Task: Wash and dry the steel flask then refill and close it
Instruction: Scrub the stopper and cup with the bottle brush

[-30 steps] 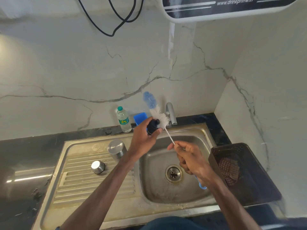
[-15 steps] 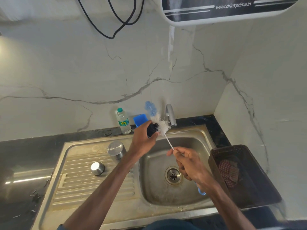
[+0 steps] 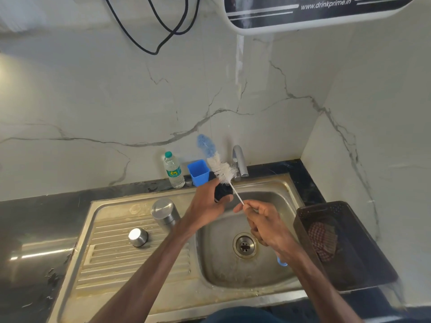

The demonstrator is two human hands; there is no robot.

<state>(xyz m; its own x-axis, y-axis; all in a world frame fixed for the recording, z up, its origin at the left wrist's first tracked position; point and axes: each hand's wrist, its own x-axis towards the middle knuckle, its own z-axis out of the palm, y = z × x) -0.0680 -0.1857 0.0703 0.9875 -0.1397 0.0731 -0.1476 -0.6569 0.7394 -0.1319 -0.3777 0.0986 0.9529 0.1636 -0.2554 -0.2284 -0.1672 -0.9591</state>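
Left hand curled round a small black stopper over the sink; right hand pinches the bottle brush by its wire stem, bristles just beyond the piece. Short strokes and turning the stopper between passes should serve best. Steel flask stands on the drainboard — long axis vertical, closed end up, mouth probably down.

You've got a brushed-steel flask and a shinier polished steel cap on a dull, stained stainless sink. Your brush is fuzzy blue-and-white bristle on a thin white stem, and the black stopper looks like matt plastic. The counter is glossy black stone, the basket matt dark plastic holding a checked cloth.
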